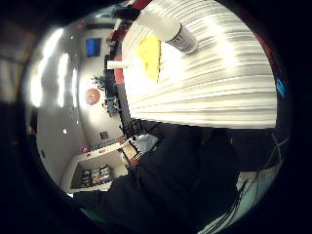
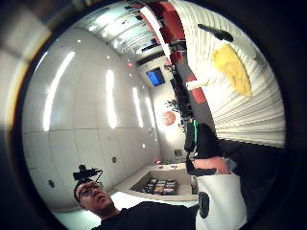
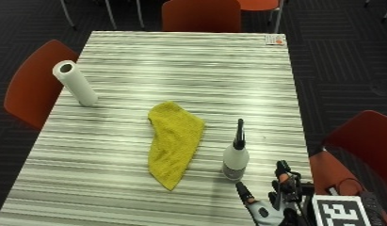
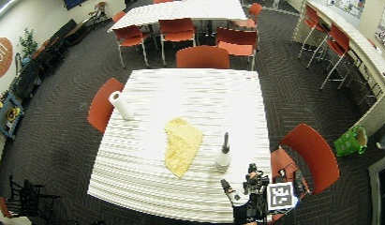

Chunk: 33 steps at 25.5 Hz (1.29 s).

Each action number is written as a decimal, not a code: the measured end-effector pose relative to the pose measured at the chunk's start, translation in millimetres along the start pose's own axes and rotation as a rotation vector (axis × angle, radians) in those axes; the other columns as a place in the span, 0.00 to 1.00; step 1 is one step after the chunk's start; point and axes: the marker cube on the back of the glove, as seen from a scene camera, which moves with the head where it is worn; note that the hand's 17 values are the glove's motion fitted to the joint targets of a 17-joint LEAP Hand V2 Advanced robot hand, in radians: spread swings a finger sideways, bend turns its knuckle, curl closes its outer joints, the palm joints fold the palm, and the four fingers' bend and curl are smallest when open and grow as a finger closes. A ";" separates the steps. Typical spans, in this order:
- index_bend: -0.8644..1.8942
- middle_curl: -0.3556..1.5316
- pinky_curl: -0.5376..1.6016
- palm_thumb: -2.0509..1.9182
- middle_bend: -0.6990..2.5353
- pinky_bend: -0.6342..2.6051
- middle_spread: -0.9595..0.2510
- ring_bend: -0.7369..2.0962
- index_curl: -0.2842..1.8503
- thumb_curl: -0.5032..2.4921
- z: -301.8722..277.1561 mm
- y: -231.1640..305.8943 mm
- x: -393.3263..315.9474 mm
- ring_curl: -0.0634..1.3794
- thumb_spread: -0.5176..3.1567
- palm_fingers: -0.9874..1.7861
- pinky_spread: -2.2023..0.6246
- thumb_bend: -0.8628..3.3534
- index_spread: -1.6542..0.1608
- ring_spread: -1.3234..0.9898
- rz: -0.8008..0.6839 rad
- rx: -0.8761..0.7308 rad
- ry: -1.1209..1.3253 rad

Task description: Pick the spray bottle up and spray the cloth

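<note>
A white spray bottle [image 3: 236, 159] with a black nozzle stands upright on the striped table [image 3: 181, 56], near its front right part. Just left of it lies a yellow cloth [image 3: 173, 143], crumpled into a long shape. My gloved right hand [image 3: 272, 203] hovers at the table's front right corner, a short way in front of the bottle and apart from it. Its fingers [image 3: 244, 192] are stretched out and hold nothing. In the little finger side palm view the bottle [image 1: 168, 30] and the cloth [image 1: 150, 56] lie ahead on the table. The wide outside view shows the bottle [image 4: 224, 158] and the hand [image 4: 245, 200] the same way.
A paper towel roll [image 3: 75, 83] stands at the table's left side. Red chairs flank the table: one on the left [image 3: 31, 89], one at the far end [image 3: 200, 15], one on the right [image 3: 363, 136] close to my hand. A small card [image 3: 275, 40] lies at the far right corner.
</note>
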 end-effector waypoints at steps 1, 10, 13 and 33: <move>0.36 0.31 0.41 0.71 0.27 0.35 0.81 0.40 0.24 0.31 0.9 -1.3 1.0 0.23 0.41 0.37 0.85 0.22 0.69 0.64 -0.003 0.000 0.003; 0.36 0.32 0.41 0.72 0.27 0.36 0.81 0.41 0.24 0.32 -0.8 -46.8 36.1 0.24 0.42 0.36 0.85 0.21 0.69 0.64 0.125 0.060 0.120; 0.36 0.33 0.42 0.72 0.27 0.36 0.81 0.40 0.24 0.32 -5.1 -71.0 55.6 0.24 0.42 0.36 0.85 0.20 0.69 0.64 0.151 0.086 0.140; 0.37 0.35 0.41 0.74 0.28 0.35 0.80 0.40 0.25 0.34 -13.1 -149.6 90.0 0.25 0.42 0.37 0.85 0.20 0.69 0.63 0.188 0.155 0.242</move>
